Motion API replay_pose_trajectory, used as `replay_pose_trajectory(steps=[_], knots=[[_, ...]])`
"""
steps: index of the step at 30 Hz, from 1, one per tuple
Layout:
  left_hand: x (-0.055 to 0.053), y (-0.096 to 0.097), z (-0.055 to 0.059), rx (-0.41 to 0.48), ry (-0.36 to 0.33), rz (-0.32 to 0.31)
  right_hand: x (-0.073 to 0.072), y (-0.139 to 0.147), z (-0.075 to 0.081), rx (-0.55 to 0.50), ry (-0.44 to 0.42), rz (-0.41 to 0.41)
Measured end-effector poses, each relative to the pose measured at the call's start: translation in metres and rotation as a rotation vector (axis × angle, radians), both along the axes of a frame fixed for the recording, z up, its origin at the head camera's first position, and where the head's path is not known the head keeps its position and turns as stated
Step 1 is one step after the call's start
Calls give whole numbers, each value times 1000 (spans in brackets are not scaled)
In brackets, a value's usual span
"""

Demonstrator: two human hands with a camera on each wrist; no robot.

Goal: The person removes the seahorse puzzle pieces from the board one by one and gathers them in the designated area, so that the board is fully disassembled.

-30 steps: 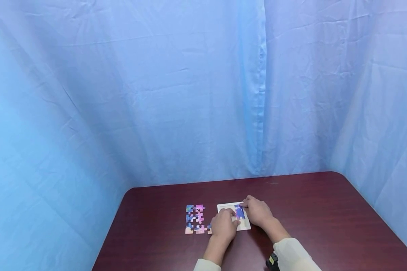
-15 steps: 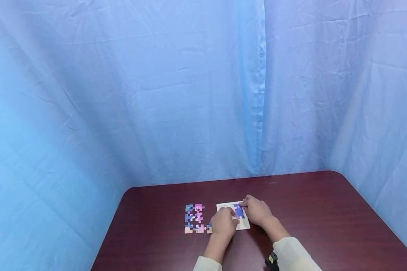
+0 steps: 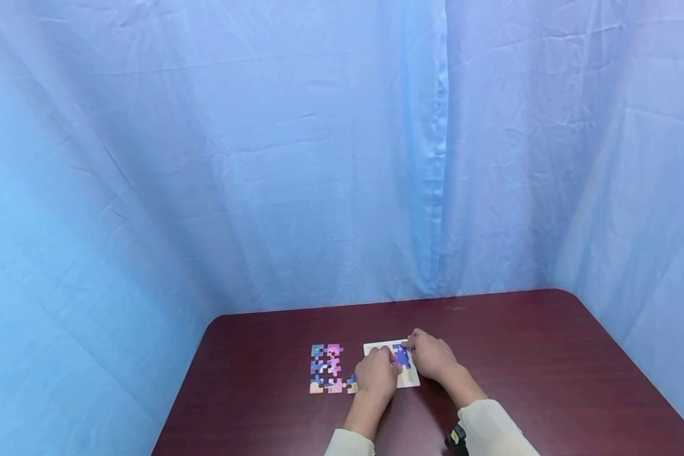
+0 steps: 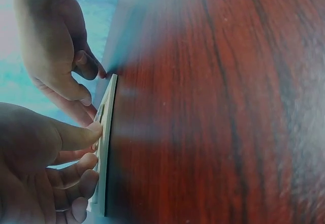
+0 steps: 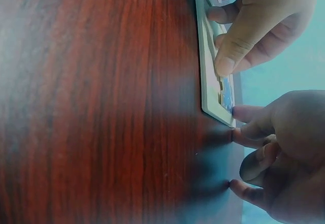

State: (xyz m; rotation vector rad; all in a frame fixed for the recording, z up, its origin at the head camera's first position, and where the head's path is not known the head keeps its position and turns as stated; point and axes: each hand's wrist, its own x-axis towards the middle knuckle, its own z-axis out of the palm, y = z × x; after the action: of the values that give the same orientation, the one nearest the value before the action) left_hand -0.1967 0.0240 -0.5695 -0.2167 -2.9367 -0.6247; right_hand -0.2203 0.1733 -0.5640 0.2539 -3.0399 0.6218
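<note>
A pale puzzle tray [image 3: 410, 379] lies on the table. Blue-purple puzzle pieces [image 3: 402, 356] sit in its right part. Over the tray's left part is my left hand [image 3: 377, 372], its thumb and index finger pinching a puzzle piece that shows a bit of pink [image 3: 394, 360] in the head view. My right hand [image 3: 431, 356] rests at the tray's right side, index fingertip touching the blue piece [image 5: 227, 96] near the rim, other fingertips on the table. In the left wrist view the left thumb [image 4: 91, 131] is down at the tray, and the piece's outline is hidden.
Several loose puzzle pieces [image 3: 325, 367], pink, blue and cream, lie in rows left of the tray; one piece [image 3: 351, 384] is partly covered by the left hand. The dark red table [image 3: 262, 354] is bounded by blue curtains [image 3: 319, 190].
My left fingers have drawn closer together and shifted slightly over the tray, with pink now showing at their tips. The right hand and the loose pieces hold their places.
</note>
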Motion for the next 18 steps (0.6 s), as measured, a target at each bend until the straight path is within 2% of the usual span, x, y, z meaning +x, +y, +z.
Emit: replay_pose_trajectory(steps=[18], knots=[[0,-3,-5,51,-6,-17,4,-3,1,25,-60,20]])
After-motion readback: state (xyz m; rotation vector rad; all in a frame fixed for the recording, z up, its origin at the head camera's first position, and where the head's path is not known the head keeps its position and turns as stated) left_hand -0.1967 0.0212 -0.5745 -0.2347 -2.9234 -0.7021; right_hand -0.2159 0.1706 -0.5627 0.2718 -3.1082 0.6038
